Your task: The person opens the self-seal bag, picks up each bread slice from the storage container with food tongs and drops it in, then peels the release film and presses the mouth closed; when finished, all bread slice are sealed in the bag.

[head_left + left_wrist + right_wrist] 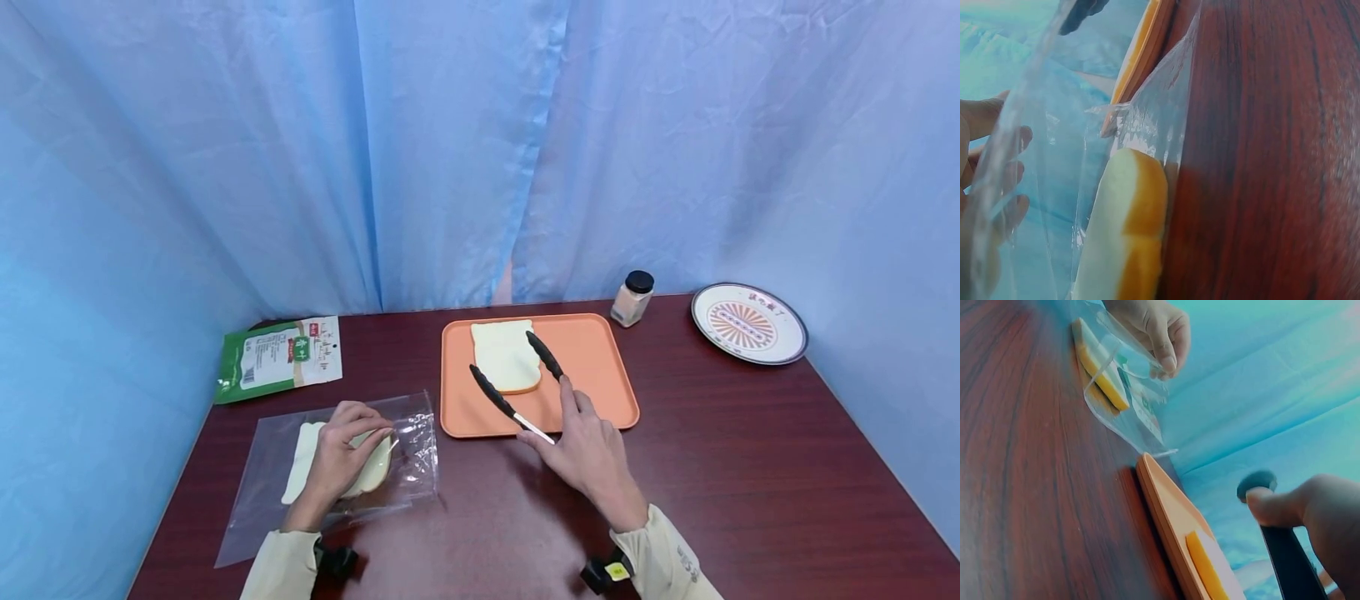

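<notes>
**Clear bag (414, 454) pinched, tongs (493, 391) spread**

Bread slice (375, 475) inside it, under left hand (342, 454), which pinches the top film, apparently to keep it gaping. Right hand (592, 454) grips the tongs, tips wide, likely for clearance around second slice (506, 358), on tray (588, 358) beyond that hand.

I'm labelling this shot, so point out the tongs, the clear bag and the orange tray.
Tongs (494, 392): head view, black part of the arm farther left.
Clear bag (417, 448): head view, glossy film near its right end.
Orange tray (592, 354): head view, bare surface on its right side.
</notes>
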